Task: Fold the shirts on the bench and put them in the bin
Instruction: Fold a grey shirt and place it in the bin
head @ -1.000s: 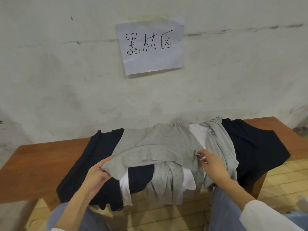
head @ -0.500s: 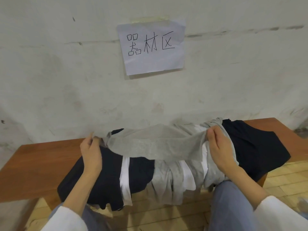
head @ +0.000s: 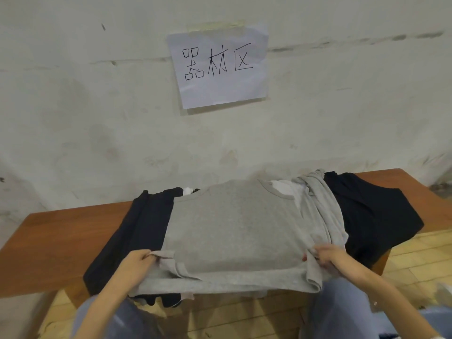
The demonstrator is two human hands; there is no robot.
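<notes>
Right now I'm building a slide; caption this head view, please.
Left hand and right hand pinch a grey shirt spread over other shirts on the wooden bench.

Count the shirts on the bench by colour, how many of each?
Grey shirts: 2, the spread grey shirt and the bunched grey shirt.
Dark shirts: 2, the left dark shirt and the right dark shirt.
White shirts: 1, the white shirt peeking out.
Total: 5 showing; more may be hidden.

1. A rough, stained, off-white wall (head: 97,123) fills the upper view.
2. A white paper sign (head: 220,94) with handwritten black characters is taped to it.
3. A reddish-brown wooden desk (head: 61,236) stands against the wall.
4. The floor (head: 415,255) is pale wooden blocks.
</notes>
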